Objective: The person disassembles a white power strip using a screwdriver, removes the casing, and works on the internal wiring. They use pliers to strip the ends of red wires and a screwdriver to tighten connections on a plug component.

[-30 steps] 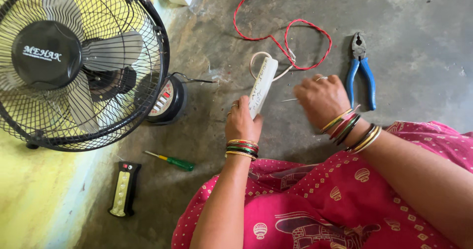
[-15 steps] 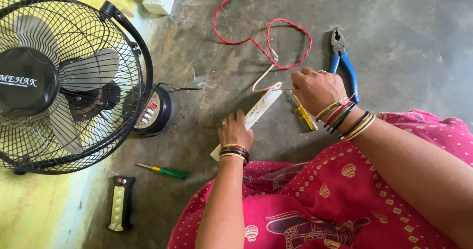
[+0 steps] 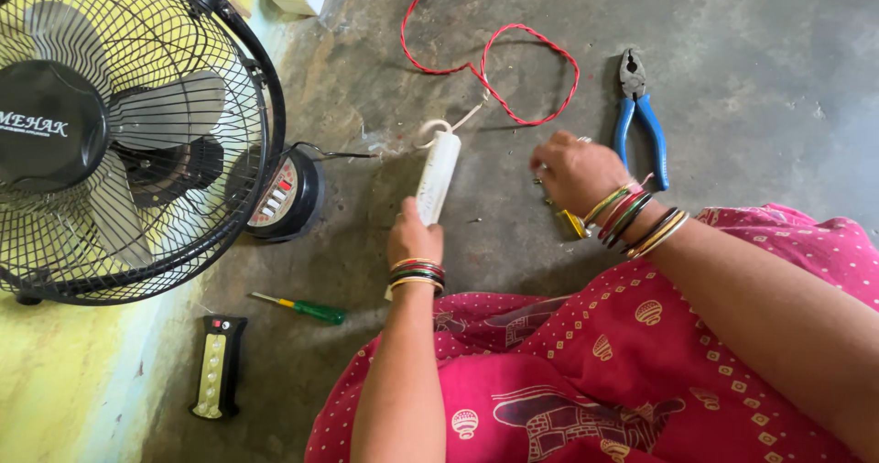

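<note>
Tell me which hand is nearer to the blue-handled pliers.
Right. The right hand is on the floor just left of the blue-handled pliers, apart from them. The left hand is farther left, holding the white power strip.

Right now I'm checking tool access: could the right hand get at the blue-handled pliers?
Probably yes. The right hand rests on the floor just beside the blue-handled pliers, with only bare floor between them.
</note>
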